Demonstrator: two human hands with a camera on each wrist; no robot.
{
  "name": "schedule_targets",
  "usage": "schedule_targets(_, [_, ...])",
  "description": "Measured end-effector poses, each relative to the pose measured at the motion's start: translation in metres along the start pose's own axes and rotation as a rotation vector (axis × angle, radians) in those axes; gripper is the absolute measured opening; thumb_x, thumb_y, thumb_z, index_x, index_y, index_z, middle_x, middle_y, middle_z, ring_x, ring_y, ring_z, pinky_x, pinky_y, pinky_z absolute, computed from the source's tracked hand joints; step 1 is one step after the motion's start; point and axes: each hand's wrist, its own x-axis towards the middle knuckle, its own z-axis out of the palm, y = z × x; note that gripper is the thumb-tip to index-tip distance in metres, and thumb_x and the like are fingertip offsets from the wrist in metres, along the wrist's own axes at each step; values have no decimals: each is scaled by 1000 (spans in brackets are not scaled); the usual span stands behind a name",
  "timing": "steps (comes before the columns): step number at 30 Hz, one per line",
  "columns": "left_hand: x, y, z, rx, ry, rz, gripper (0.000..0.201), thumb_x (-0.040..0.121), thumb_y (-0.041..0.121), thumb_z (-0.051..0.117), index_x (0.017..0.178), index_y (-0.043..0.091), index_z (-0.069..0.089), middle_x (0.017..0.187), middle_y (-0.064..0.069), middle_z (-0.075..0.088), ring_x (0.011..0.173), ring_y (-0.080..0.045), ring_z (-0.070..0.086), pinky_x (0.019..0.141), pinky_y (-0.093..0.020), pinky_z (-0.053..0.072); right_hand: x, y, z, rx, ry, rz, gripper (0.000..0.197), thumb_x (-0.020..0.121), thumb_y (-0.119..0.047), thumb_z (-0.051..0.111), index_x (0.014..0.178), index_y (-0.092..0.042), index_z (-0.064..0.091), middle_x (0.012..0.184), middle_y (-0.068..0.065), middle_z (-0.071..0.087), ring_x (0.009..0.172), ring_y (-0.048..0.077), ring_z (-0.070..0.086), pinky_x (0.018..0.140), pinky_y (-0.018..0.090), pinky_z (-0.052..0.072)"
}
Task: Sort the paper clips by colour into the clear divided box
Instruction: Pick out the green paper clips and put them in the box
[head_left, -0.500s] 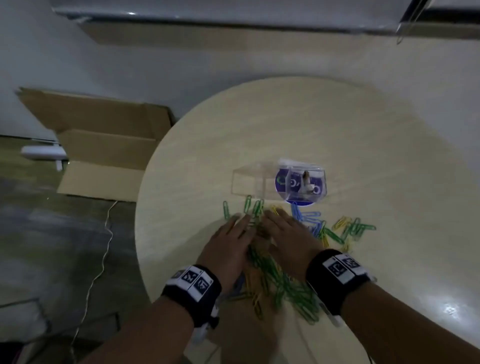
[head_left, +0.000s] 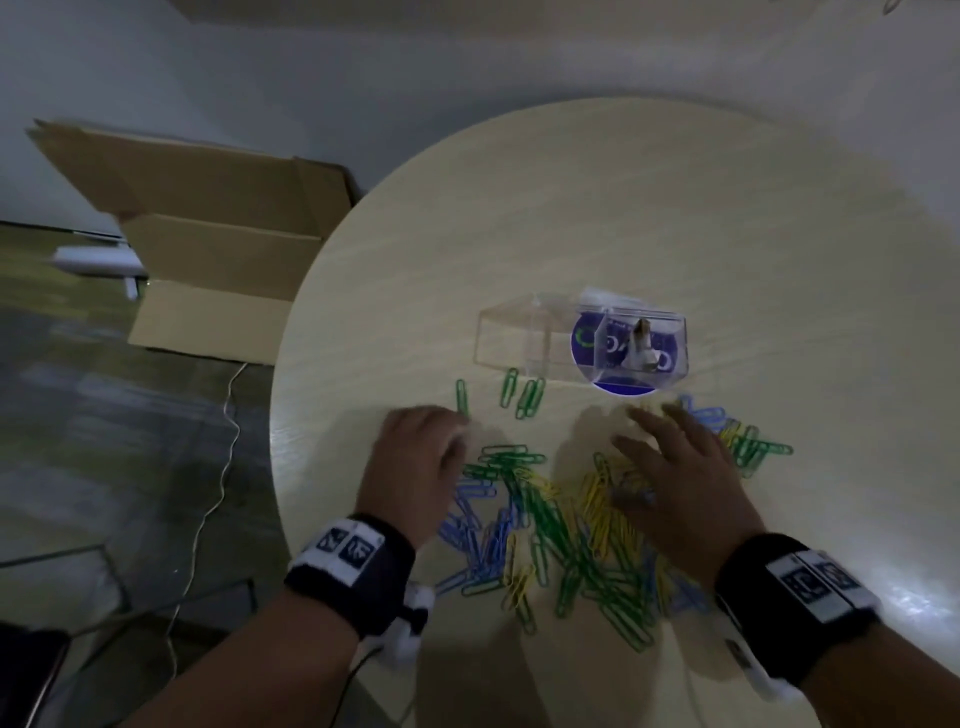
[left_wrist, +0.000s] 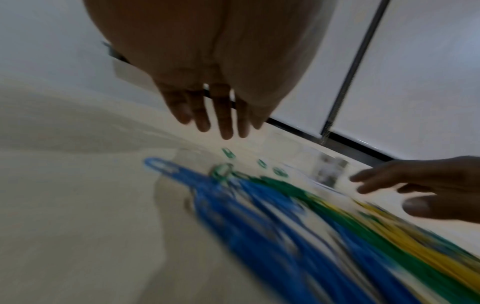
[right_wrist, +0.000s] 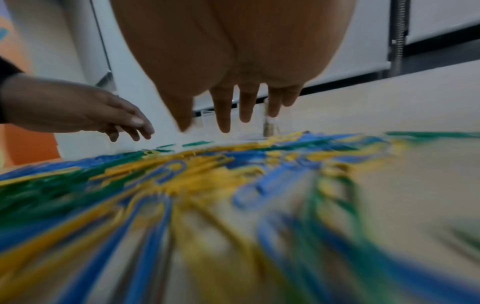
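A loose heap of green, blue and yellow paper clips (head_left: 566, 525) is spread across the near part of the round table (head_left: 649, 218). The clear divided box (head_left: 582, 340) stands just beyond it, its right end over a blue disc. My left hand (head_left: 415, 467) hovers flat over the heap's left side, fingers (left_wrist: 223, 121) straight and holding nothing. My right hand (head_left: 680, 467) is spread over the right side, fingers (right_wrist: 223, 115) straight above the clips. Three green clips (head_left: 519, 395) lie apart between the box and my left hand.
An open cardboard box (head_left: 208, 244) stands on the floor to the left of the table. A thin cable (head_left: 218, 467) trails over the floor by the table's edge. More green and blue clips (head_left: 748, 441) lie right of my right hand.
Both hands have drawn apart, the left to the left and the right to the right, spreading the heap and uncovering its middle.
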Motion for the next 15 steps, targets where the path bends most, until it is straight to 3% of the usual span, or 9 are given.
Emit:
schedule_targets(1, [11, -5, -4, 33, 70, -99, 21, 94, 30, 52, 106, 20, 66, 105, -4, 64, 100, -28, 55, 86, -43, 48, 11, -6, -2, 36, 60, -61, 44, 77, -33, 70, 119, -22, 63, 131, 7, 58, 122, 37, 47, 98, 49, 41])
schedule_targets(3, [33, -8, -6, 61, 41, -262, 23, 92, 39, 55, 97, 19, 65, 96, -4, 60, 90, -28, 57, 77, -41, 49, 40, -24, -4, 48, 62, -222, 47, 72, -6, 69, 118, -16, 64, 120, 7, 65, 107, 34, 57, 90, 44, 49])
schedule_targets(5, [47, -6, -2, 77, -65, -303, 27, 90, 43, 59, 98, 18, 64, 100, -4, 57, 90, -27, 57, 77, -41, 51, 69, -45, -4, 11, -12, -343, 63, 68, 6, 59, 128, -13, 57, 129, 7, 60, 111, 32, 55, 94, 42, 47])
schedule_targets(8, [52, -2, 3, 94, -121, -257, 21, 87, 30, 65, 104, 18, 64, 105, -6, 56, 94, -29, 59, 77, -42, 52, 99, -66, -5, -36, -159, -381, 73, 75, 9, 47, 144, -13, 36, 151, 7, 36, 125, 33, 40, 102, 44, 39])
schedule_targets(10, [51, -5, 3, 61, -110, -233, 16, 87, 18, 63, 103, 18, 66, 104, -5, 57, 93, -28, 60, 80, -38, 51, 105, -69, -4, -99, -197, -387, 68, 79, 6, 44, 144, -11, 34, 151, 9, 34, 122, 35, 40, 99, 45, 41])
schedule_targets(13, [50, -10, -2, 17, -156, -228, 12, 90, 12, 58, 99, 16, 67, 105, -6, 55, 95, -25, 57, 85, -35, 47, 98, -61, 1, -78, -148, -340, 51, 78, 8, 48, 126, -7, 56, 127, 15, 54, 103, 36, 48, 86, 47, 48])
schedule_targets(15, [48, -11, -5, 29, -226, -197, 12, 90, 12, 57, 99, 16, 64, 102, -6, 57, 96, -26, 56, 85, -35, 47, 93, -52, 4, -69, -121, -283, 39, 78, 4, 51, 112, -10, 63, 108, 13, 58, 92, 34, 51, 79, 43, 49])
